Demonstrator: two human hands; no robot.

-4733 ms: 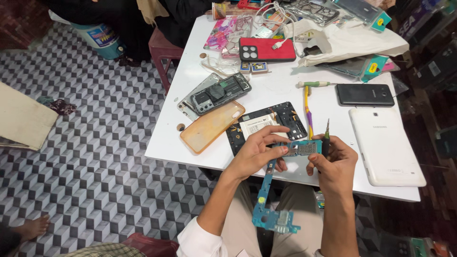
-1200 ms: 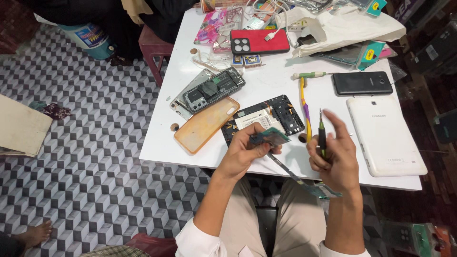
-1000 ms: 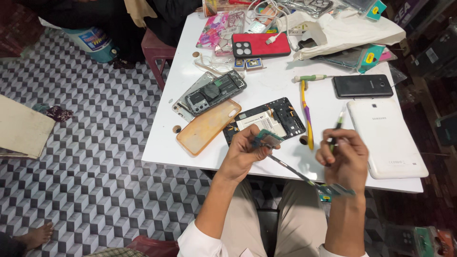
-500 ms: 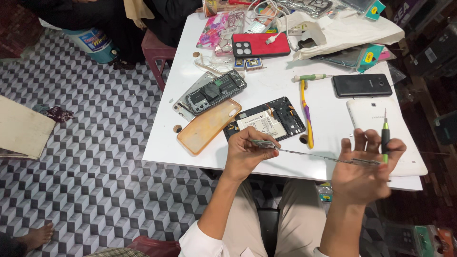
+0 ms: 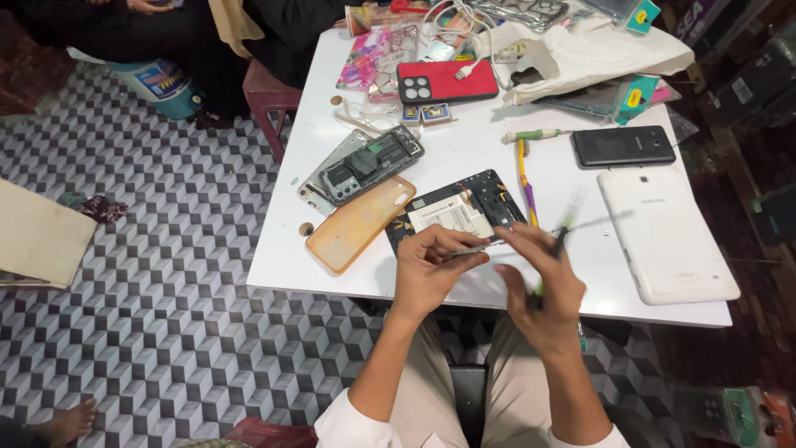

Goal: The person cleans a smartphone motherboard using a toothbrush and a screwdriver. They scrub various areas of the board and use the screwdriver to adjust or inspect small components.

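White table; checkered floor

Bright, even overhead light on the white table; dim edges, motion blur around the hands.

white table | opened tablet | orange case | white tablet | black phone

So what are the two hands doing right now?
Left hand: closed, pinching a thin flat strip.
Right hand: closed on a blurred screwdriver.
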